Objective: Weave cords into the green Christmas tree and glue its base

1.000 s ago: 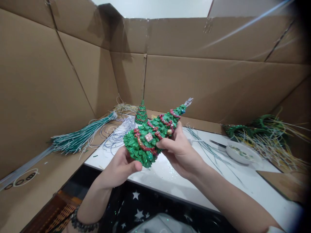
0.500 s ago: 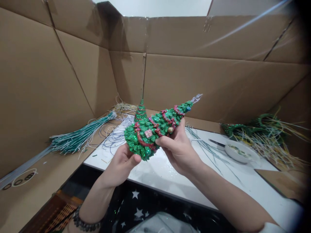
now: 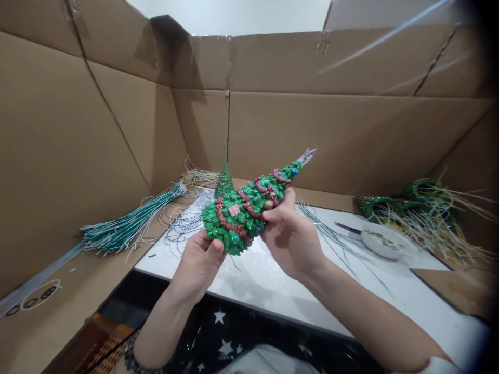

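A small green glittery Christmas tree ornament (image 3: 249, 210), with red garlands, coloured baubles and a clear pointed tip, is held tilted above the white table. Its tip points up and to the right. My left hand (image 3: 202, 262) grips the wide base, thumb in front and fingers partly hidden. Around the upper half, my right hand (image 3: 290, 234) is closed, its thumb pressed on the near side. From beneath the base hangs a thin dark strand (image 3: 235, 264). Behind the base a second green tree (image 3: 224, 182) stands upright.
Teal and white wires (image 3: 125, 226) lie bundled at the left. Blue-white wire coils (image 3: 183, 221) and loose green wires (image 3: 331, 234) lie on the white table (image 3: 249, 301). At the right are a knife (image 3: 346, 227), a white bowl (image 3: 384, 241) and green wreath-like pieces (image 3: 405, 205). Cardboard walls (image 3: 331, 135) surround the table.
The held ornament has shifted slightly in both hands, and the thin strand now shows below its base. The whole view has tilted a little. Both hands keep their hold.
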### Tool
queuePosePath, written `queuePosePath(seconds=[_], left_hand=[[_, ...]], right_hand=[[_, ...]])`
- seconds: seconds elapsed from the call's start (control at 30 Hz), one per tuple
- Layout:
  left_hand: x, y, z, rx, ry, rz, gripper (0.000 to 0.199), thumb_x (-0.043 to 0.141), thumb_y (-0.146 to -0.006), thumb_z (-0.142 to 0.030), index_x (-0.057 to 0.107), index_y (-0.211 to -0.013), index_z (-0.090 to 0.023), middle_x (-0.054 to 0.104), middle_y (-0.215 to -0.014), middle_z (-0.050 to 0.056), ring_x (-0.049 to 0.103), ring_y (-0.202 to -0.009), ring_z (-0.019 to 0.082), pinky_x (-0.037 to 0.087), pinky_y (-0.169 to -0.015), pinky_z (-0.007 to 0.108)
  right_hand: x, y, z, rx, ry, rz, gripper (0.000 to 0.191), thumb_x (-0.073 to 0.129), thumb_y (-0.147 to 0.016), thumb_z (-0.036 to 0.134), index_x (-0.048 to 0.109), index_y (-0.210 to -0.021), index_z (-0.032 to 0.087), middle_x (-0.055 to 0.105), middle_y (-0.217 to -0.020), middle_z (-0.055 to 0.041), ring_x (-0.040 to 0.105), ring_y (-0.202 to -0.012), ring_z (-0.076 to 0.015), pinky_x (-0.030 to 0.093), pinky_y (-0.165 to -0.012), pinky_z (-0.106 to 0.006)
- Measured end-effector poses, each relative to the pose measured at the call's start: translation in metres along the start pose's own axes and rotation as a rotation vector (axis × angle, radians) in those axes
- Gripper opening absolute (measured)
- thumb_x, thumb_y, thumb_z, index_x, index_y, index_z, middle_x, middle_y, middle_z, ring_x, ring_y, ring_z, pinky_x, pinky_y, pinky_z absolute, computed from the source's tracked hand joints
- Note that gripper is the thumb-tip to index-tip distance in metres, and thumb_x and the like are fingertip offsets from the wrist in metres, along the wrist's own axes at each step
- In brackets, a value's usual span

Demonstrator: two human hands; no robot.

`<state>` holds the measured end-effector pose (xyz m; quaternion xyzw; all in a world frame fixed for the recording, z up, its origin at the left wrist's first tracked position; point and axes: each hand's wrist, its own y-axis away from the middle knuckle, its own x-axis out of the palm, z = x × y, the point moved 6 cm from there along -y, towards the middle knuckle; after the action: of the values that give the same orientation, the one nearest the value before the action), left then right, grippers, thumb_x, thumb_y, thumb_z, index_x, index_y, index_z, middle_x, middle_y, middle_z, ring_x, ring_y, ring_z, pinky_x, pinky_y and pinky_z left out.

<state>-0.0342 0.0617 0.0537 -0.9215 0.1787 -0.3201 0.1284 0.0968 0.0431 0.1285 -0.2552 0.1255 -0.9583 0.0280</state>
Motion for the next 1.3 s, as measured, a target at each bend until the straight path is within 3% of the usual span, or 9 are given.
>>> queuePosePath(seconds=[0.2,0.4,0.6,0.77,0.93,1.07,1.2,1.3], left_hand=[[0.002,-0.003,0.003,-0.051,0.063,-0.042,0.054,0.086,-0.066,-0.044,0.071,-0.111,-0.019,0.076,-0.105,0.009,0.068,-0.108,0.026,0.053,-0.1,0.036],[0.008,-0.003,0.001,-0.071,0.132,-0.037,0.038,0.077,-0.081,-0.033,0.068,-0.116,-0.023,0.073,-0.111,0.005,0.067,-0.108,0.019,0.05,-0.102,0.033],[0.004,-0.003,0.005,-0.18,0.319,-0.137,0.027,0.062,-0.091,-0.037,0.071,-0.106,-0.017,0.073,-0.096,0.006,0.068,-0.087,0.017,0.055,-0.087,0.03],[0.003,-0.004,0.005,-0.225,0.403,-0.196,0.031,0.051,-0.095,-0.035,0.069,-0.111,-0.015,0.069,-0.083,0.005,0.065,-0.082,0.017,0.055,-0.081,0.029],[0.002,-0.001,0.004,-0.23,0.418,-0.27,0.023,0.053,-0.094,-0.029,0.07,-0.096,-0.013,0.067,-0.08,0.006,0.065,-0.074,0.016,0.057,-0.07,0.028],[0.004,-0.001,0.006,-0.219,0.412,-0.307,0.014,0.059,-0.091,-0.022,0.067,-0.083,-0.014,0.065,-0.072,0.002,0.065,-0.068,0.012,0.059,-0.07,0.025],[0.006,-0.002,0.008,-0.203,0.385,-0.317,0.01,0.063,-0.091,-0.02,0.067,-0.084,-0.015,0.065,-0.068,-0.001,0.066,-0.067,0.01,0.061,-0.076,0.024],[0.002,-0.002,0.007,-0.203,0.354,-0.35,0.012,0.062,-0.091,-0.017,0.066,-0.08,-0.014,0.065,-0.067,0.0,0.066,-0.065,0.009,0.061,-0.073,0.021]], right_hand=[[-0.003,-0.001,0.003,-0.022,-0.008,-0.042,0.047,0.069,-0.064,0.021,0.041,-0.1,0.033,0.059,-0.098,0.0051,0.056,-0.109,-0.0213,0.041,-0.1,-0.043],[-0.009,-0.011,-0.004,-0.001,0.02,-0.053,0.046,0.074,-0.071,0.035,0.043,-0.104,0.033,0.061,-0.106,0.0023,0.057,-0.109,-0.0233,0.045,-0.092,-0.042],[-0.018,-0.02,-0.016,0.089,0.031,-0.088,0.054,0.076,-0.073,0.053,0.04,-0.109,0.034,0.063,-0.114,-0.001,0.061,-0.103,-0.0249,0.049,-0.081,-0.043],[-0.02,-0.021,-0.018,0.092,0.035,-0.097,0.056,0.076,-0.073,0.057,0.041,-0.109,0.033,0.065,-0.116,-0.0013,0.062,-0.104,-0.0245,0.051,-0.079,-0.041],[-0.022,-0.02,-0.018,0.12,0.07,-0.095,0.05,0.073,-0.075,0.058,0.045,-0.109,0.033,0.065,-0.119,-0.0006,0.063,-0.103,-0.0248,0.051,-0.073,-0.038],[-0.025,-0.021,-0.015,0.109,0.089,-0.123,0.049,0.072,-0.074,0.062,0.048,-0.106,0.034,0.067,-0.115,0.0017,0.063,-0.103,-0.024,0.051,-0.076,-0.039],[-0.023,-0.023,-0.012,0.099,0.021,-0.114,0.049,0.078,-0.069,0.056,0.051,-0.104,0.034,0.067,-0.107,0.0035,0.063,-0.105,-0.0242,0.051,-0.086,-0.045],[-0.02,-0.024,-0.01,0.079,-0.015,-0.088,0.048,0.08,-0.067,0.052,0.052,-0.101,0.033,0.067,-0.101,0.0044,0.064,-0.105,-0.0239,0.051,-0.09,-0.045]])
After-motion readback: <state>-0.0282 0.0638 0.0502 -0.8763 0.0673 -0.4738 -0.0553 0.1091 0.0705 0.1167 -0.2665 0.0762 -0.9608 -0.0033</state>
